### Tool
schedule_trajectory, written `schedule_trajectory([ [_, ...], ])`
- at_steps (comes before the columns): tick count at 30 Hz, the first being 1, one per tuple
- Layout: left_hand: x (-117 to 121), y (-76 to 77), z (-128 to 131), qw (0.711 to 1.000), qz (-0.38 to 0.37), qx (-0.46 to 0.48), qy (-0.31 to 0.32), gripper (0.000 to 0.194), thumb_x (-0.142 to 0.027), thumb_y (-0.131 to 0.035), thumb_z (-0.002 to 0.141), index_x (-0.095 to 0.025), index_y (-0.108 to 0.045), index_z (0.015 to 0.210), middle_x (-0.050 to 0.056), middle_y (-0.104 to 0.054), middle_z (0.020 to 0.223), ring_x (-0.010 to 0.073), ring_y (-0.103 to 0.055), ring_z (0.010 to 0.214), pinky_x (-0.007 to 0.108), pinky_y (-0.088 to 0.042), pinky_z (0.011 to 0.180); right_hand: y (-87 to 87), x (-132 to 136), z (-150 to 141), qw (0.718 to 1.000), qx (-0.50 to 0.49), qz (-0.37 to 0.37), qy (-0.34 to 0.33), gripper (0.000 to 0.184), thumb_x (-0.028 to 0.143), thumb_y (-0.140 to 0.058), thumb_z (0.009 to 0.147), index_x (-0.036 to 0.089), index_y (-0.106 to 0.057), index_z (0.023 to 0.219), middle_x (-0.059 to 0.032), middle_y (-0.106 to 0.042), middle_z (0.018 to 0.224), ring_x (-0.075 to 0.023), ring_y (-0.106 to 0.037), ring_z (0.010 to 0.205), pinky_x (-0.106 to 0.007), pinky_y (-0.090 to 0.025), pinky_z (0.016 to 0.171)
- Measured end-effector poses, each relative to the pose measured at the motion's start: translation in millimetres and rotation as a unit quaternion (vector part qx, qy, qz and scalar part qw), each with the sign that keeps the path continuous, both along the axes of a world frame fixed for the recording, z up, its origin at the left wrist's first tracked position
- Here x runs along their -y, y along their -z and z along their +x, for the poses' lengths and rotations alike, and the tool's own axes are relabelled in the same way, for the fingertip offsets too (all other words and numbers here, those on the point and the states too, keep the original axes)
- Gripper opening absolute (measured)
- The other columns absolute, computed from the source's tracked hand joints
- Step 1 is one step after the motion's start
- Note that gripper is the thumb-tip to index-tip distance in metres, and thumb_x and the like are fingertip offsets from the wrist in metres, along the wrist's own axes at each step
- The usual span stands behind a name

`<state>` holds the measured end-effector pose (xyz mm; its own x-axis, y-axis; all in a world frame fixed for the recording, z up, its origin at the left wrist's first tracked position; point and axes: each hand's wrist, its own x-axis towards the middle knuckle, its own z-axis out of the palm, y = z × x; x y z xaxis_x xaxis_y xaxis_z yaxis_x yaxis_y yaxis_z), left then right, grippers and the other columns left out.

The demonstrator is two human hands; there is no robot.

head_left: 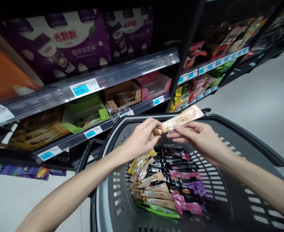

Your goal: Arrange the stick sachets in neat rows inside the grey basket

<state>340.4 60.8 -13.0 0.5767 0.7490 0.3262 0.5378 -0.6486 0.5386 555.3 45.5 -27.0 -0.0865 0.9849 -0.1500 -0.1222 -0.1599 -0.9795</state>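
Note:
Between both my hands, over the basket's far rim, is a slim beige stick packet (184,118) with brown print. My left hand (145,137) pinches its near, brown end. Thumb and fingers of my right hand (198,137) close on its middle from below. Under my hands stands a grey shopping basket (250,148) with slotted walls. Inside lie several stick packets in rows: beige ones (153,194), black ones (168,162), a yellow one (139,162), pink ones (189,206), purple ones (196,187) and a green one (157,210).
Shelves stand beyond the basket. On the lower shelf are a green carton (84,111) of sticks, a brown carton (122,95) and a pink carton (154,85). Purple boxes (84,42) sit above. Pale floor (265,93) runs along the right.

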Motion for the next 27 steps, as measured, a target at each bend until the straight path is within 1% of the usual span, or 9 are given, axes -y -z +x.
schedule_trajectory([
  [3,-23,-17.0,-23,0.994,0.070,-0.071,-0.049,0.017,-0.017,-0.045,0.095,-0.024,-0.054,0.107,0.008,-0.059,0.118,0.0203,-0.060,0.103,0.030,-0.050,0.091,-1.9,-3,2,1.000,0.010,0.002,-0.022,0.026,0.040,-0.083,0.074,0.017,-0.074,0.083,-0.0104,-0.076,0.099,-0.0223,-0.075,0.081,-0.027,-0.063,0.067],
  [7,-57,-37.4,-68,0.973,0.120,-0.112,-0.160,0.024,-0.015,-0.041,0.092,-0.017,-0.058,0.109,0.015,-0.057,0.118,0.0308,-0.055,0.113,0.045,-0.042,0.101,-6.2,-8,6,0.999,0.029,0.003,-0.036,0.026,0.040,-0.081,0.075,0.016,-0.073,0.081,-0.0112,-0.075,0.103,-0.0200,-0.074,0.077,-0.023,-0.060,0.059],
  [9,-70,-42.7,-88,0.950,0.136,-0.157,-0.234,0.028,-0.015,-0.041,0.090,-0.014,-0.059,0.112,0.019,-0.057,0.116,0.0348,-0.055,0.112,0.048,-0.043,0.099,-8.8,-10,8,0.999,0.027,0.010,-0.042,0.026,0.041,-0.080,0.076,0.016,-0.073,0.080,-0.0109,-0.075,0.100,-0.0178,-0.073,0.074,-0.022,-0.058,0.058],
  [12,-90,-45.7,-101,0.907,0.135,-0.233,-0.325,0.037,-0.016,-0.041,0.089,-0.011,-0.058,0.121,0.021,-0.061,0.113,0.0355,-0.061,0.105,0.046,-0.048,0.092,-12.3,-12,10,0.998,0.024,0.025,-0.059,0.028,0.043,-0.079,0.078,0.016,-0.074,0.080,-0.0101,-0.075,0.097,-0.0160,-0.071,0.071,-0.021,-0.057,0.057],
  [17,-133,-42.7,-81,0.901,0.094,-0.290,-0.309,0.049,-0.010,-0.039,0.086,-0.011,-0.055,0.133,0.019,-0.066,0.118,0.0315,-0.062,0.112,0.040,-0.049,0.094,-11.9,-11,13,0.998,0.024,0.028,-0.056,0.028,0.042,-0.079,0.076,0.015,-0.073,0.079,-0.0100,-0.075,0.092,-0.0165,-0.070,0.070,-0.023,-0.055,0.055],
  [20,-149,-36.9,-67,0.892,0.069,-0.322,-0.309,0.049,-0.011,-0.041,0.085,-0.009,-0.059,0.131,0.024,-0.065,0.122,0.0366,-0.062,0.112,0.047,-0.049,0.092,-8.6,-10,12,0.997,0.032,0.034,-0.064,0.025,0.040,-0.077,0.078,0.015,-0.072,0.080,-0.0097,-0.075,0.093,-0.0163,-0.070,0.071,-0.023,-0.054,0.056],
  [22,-150,-32.2,-61,0.886,0.054,-0.345,-0.305,0.043,-0.016,-0.043,0.086,-0.007,-0.065,0.122,0.026,-0.067,0.114,0.0400,-0.064,0.105,0.052,-0.050,0.086,-6.0,-10,11,0.995,0.049,0.033,-0.078,0.022,0.038,-0.074,0.081,0.016,-0.072,0.081,-0.0095,-0.075,0.093,-0.0163,-0.070,0.072,-0.024,-0.054,0.057],
  [25,-137,-24.8,-57,0.882,0.035,-0.378,-0.278,0.035,-0.023,-0.047,0.087,-0.006,-0.071,0.106,0.026,-0.070,0.097,0.0412,-0.066,0.093,0.055,-0.051,0.080,1.5,-11,9,0.987,0.108,0.042,-0.116,0.016,0.032,-0.068,0.085,0.017,-0.071,0.080,-0.0081,-0.075,0.087,-0.0170,-0.069,0.070,-0.026,-0.053,0.057],
  [27,-122,-20.0,-54,0.885,0.051,-0.382,-0.261,0.034,-0.023,-0.045,0.090,-0.005,-0.070,0.103,0.025,-0.070,0.099,0.0398,-0.064,0.098,0.056,-0.049,0.086,13.1,-12,9,0.961,0.201,0.094,-0.164,0.011,0.028,-0.066,0.085,0.018,-0.071,0.083,-0.0054,-0.074,0.080,-0.0181,-0.069,0.069,-0.028,-0.054,0.061],
])
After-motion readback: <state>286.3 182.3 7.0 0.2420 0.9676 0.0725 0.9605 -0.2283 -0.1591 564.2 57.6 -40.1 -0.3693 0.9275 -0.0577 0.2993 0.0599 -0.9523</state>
